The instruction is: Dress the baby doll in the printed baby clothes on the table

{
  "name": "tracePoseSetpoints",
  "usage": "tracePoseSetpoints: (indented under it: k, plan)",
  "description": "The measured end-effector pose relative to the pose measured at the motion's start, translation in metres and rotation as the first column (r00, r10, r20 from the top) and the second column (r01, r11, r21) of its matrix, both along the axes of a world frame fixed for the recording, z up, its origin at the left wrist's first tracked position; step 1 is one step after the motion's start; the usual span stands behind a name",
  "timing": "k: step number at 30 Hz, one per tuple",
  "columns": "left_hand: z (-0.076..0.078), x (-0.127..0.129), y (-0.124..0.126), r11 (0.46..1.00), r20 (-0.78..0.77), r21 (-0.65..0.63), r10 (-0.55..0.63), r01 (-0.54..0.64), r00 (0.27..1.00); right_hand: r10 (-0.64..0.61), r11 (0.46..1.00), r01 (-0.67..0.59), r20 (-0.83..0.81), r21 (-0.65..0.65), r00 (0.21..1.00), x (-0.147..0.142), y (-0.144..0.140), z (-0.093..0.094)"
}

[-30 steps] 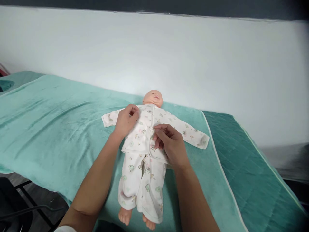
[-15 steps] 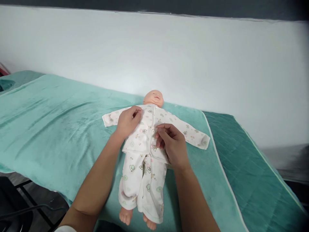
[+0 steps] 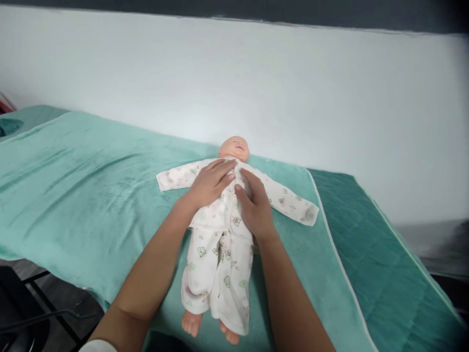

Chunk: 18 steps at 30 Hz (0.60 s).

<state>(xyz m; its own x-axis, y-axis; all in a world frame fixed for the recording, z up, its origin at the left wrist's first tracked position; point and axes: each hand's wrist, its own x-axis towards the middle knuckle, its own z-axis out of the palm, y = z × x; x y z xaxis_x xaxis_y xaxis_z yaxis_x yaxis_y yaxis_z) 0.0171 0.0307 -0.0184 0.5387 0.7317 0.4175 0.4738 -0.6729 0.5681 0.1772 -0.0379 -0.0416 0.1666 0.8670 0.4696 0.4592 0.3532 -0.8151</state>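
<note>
A baby doll (image 3: 234,148) lies on its back, head toward the wall and bare feet toward me. It wears a white printed jacket (image 3: 293,206), its sleeves spread to both sides, and matching trousers (image 3: 201,274). My left hand (image 3: 212,182) rests flat on the jacket's chest, fingers stretched toward the front opening. On the other side of the opening, my right hand (image 3: 253,198) lies on the jacket with its thumb apart from the fingers. Neither hand grips anything that I can see. Parts of the jacket front are hidden under both hands.
A light green blanket (image 3: 80,195) covers the bed beneath the doll. A darker green quilted cover (image 3: 370,244) shows at the right. Behind the bed stands a white wall (image 3: 234,78). At lower left, a dark chair (image 3: 22,308) stands by the bed edge.
My left hand has moved right and flattened onto the chest. My right hand has shifted up from the lower front, and its bent fingers have straightened onto the jacket.
</note>
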Motion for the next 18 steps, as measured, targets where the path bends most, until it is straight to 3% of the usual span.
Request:
tracePoseSetpoints:
  k: [6,18]
  plan:
    - [-0.002,0.001,0.001,1.000,0.010,0.012,0.008,-0.008,1.000,0.057,0.998,-0.057,0.156,-0.004,0.986,0.010,0.029,-0.004]
    - [-0.003,0.000,0.000,1.000,-0.014,-0.017,-0.008,0.008,1.000,0.019,1.000,-0.018,0.155,-0.010,0.988,0.010,0.038,0.000]
